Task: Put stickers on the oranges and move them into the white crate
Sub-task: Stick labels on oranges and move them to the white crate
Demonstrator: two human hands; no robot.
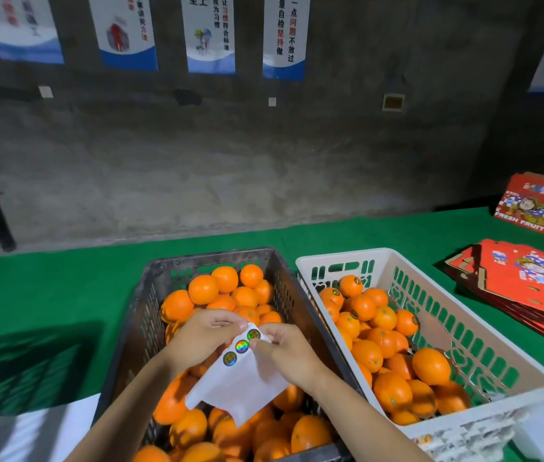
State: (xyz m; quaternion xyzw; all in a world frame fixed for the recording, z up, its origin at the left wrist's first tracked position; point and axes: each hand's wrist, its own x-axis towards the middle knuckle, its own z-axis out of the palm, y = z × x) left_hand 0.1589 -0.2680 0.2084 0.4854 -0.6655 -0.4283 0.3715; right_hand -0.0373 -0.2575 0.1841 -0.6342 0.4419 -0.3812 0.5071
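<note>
Left hand (204, 331): I'm pinching the top edge of the sticker sheet (240, 375) over the dark crate (150, 295).
Right hand (283, 348): I'm pinching at the sheet's top right corner, by the end sticker (254, 334); looks like I'm peeling it.
Sheet: thin, floppy, sagging w/o support; best held near the stickers.
Stickers: light, tacky; lift by the rim.
Oranges (217, 288): unstickered in dark crate; firm, round, prob. rolling; cup them whole.
White crate (463, 331): on the worktop just to the right, holding stickered ones.
</note>
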